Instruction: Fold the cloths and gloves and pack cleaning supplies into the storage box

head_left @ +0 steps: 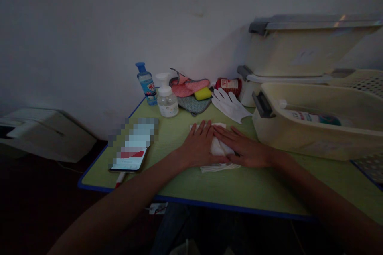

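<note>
The white cloth [220, 148] lies flat on the table [233, 191], folded into a compact pad with several layers stacked at its near side. Its far side shows a thin pale strip, and soft creases run across the visible middle. The near side sits slightly uneven, its layers not quite flush. The pad rests between the table's near and far edges, clear of the near edge and well apart from the near left corner. Much of its left and right parts is hidden.

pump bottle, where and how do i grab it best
I'd grip the pump bottle round its clear, rounded body, below the white pump head, from the near side: it stands upright, the blue bottle close on its left, the grey cloth on its right.
</note>
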Demonstrator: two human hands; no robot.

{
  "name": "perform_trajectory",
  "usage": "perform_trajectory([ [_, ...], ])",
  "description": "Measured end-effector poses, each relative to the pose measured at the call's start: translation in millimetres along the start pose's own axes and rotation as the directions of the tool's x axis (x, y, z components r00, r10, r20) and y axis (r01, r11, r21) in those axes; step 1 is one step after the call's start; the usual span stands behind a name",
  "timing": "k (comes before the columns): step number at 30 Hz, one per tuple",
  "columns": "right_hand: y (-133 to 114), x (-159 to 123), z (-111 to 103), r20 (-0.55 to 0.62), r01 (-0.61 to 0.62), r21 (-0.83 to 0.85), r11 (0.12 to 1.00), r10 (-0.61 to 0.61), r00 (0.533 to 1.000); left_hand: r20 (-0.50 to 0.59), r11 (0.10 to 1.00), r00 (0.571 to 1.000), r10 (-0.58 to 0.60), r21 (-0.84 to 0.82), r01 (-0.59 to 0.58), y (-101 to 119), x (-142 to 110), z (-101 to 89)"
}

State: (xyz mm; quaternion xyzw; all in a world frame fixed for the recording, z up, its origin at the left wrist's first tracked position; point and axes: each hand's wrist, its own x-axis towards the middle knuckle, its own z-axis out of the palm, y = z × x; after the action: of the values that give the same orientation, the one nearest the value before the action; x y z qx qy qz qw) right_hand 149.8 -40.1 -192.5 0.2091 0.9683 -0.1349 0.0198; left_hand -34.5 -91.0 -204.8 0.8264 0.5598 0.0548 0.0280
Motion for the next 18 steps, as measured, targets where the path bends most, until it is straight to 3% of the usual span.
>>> perform_trajectory([
  [10, -2.3, -1.7, -3.0, -0.023, -0.023, 0.004, 1.000, 0.023, 0.999, 0.014, 1.000, 1.000, 0.001, 0.005, -0.001, -0.5, 0.8, 1.2],
  [18, -8.4, -4.4, -7.2, -0.133, 0.049, -0.090, 0.995, -0.061, 0.989, -0.012, 0.999, 0.999, 0.032, 0.016, -0.031, -0.9, 0.6, 1.6],
])
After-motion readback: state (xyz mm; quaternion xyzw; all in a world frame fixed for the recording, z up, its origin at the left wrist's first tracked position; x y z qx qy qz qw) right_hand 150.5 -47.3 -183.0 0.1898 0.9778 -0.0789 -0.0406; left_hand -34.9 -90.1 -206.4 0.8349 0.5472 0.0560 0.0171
